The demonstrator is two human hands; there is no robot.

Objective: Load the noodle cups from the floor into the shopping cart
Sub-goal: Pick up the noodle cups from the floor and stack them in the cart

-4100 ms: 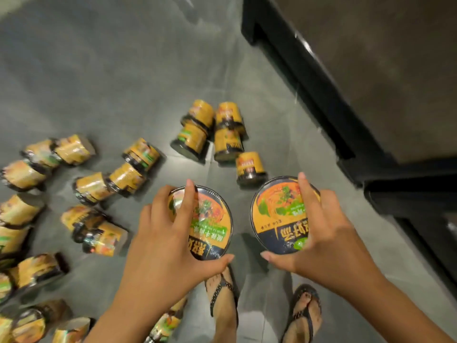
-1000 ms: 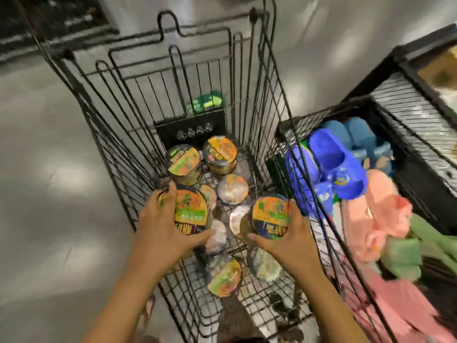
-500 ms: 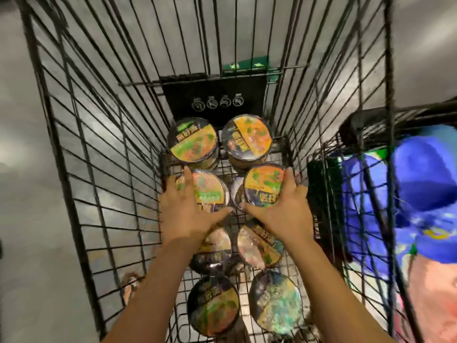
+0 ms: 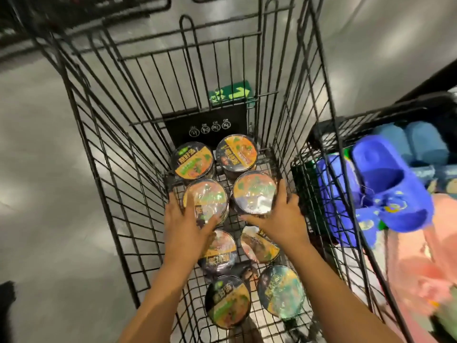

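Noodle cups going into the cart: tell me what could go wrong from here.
1. The right hand holds the right cup close to the cart's wire side; its fingers might catch there on release.
2. The left cup, gripped by the left hand, sits tight among other cups; set down crooked, it could tip against the far cups.

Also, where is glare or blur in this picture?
Head view: glare whitens the lids of the left-held noodle cup and right-held noodle cup; pink items at the right edge are blurred; shopping cart wires fan out from wide-angle distortion.
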